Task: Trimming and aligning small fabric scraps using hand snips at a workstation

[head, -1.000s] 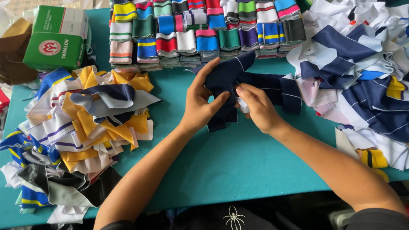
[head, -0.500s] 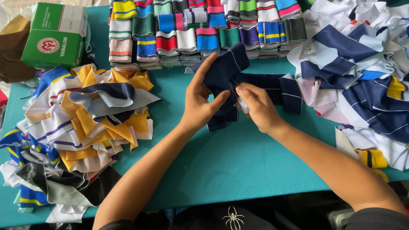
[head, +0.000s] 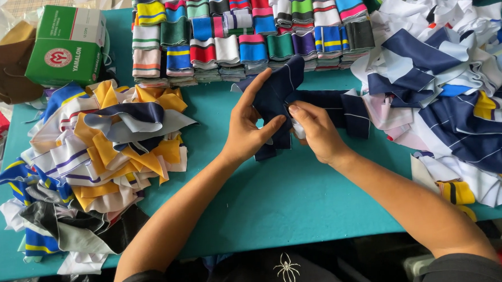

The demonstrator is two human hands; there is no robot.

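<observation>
Our left hand (head: 249, 130) pinches navy fabric strip (head: 282, 92) between thumb and fingers, index extended up along raised fold. Our right hand (head: 316, 132) grips same strip just beside left, fingers curled over its edge. Strip sits between both hands, partly lifted off teal table (head: 297, 195), its tail trailing right. Beyond hands: row of folded striped collars (head: 247, 35). Left: loose yellow-and-white pile (head: 96, 157). Right: navy-and-white pile (head: 455, 95). Far left: green carton (head: 70, 47), closed, contents hidden.
</observation>
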